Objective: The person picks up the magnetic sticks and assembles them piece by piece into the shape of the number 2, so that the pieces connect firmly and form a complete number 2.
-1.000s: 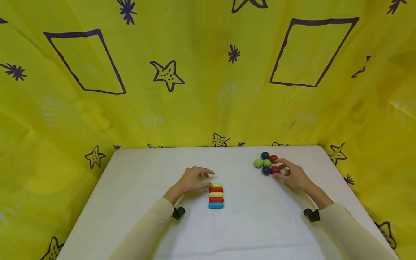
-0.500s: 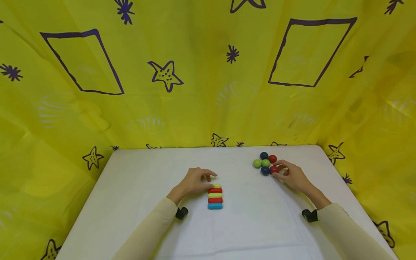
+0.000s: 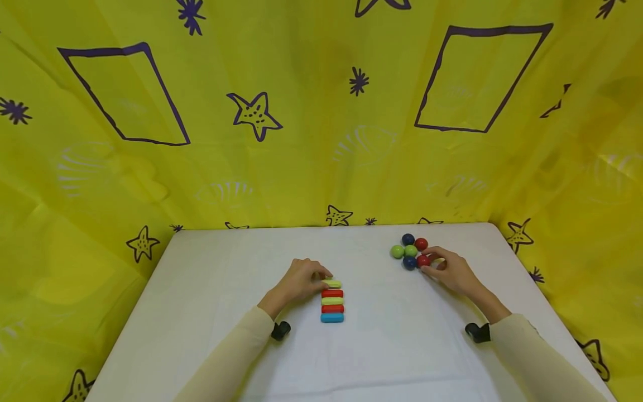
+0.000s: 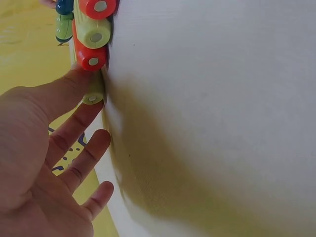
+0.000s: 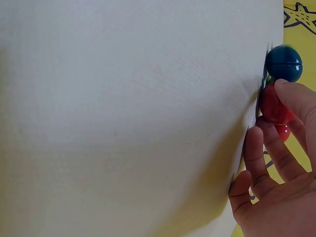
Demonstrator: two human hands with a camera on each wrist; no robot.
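Observation:
In the head view, my left hand (image 3: 300, 280) pinches a yellow-green magnetic stick (image 3: 333, 284) between thumb and index finger, at the far end of a row of sticks. Nearer in that row lie a red stick (image 3: 332, 293), another yellow-green one (image 3: 332, 301), a second red one (image 3: 332, 309) and a blue one (image 3: 332, 317). Round metal discs show on the stick ends in the left wrist view. My right hand (image 3: 454, 271) holds a red ball (image 5: 274, 104) between thumb and fingers. That ball touches a dark blue ball (image 5: 284, 64).
A cluster of balls lies at the back right: green balls (image 3: 397, 252), another dark blue ball (image 3: 408, 239) and another red ball (image 3: 421, 244). They rest on a white-covered table (image 3: 226, 357). A yellow patterned curtain (image 3: 301, 167) surrounds the table at the back and sides.
My left fingers have closed on the far yellow-green stick, which now sits slightly apart from the red one beside it. My right hand stays at the red ball.

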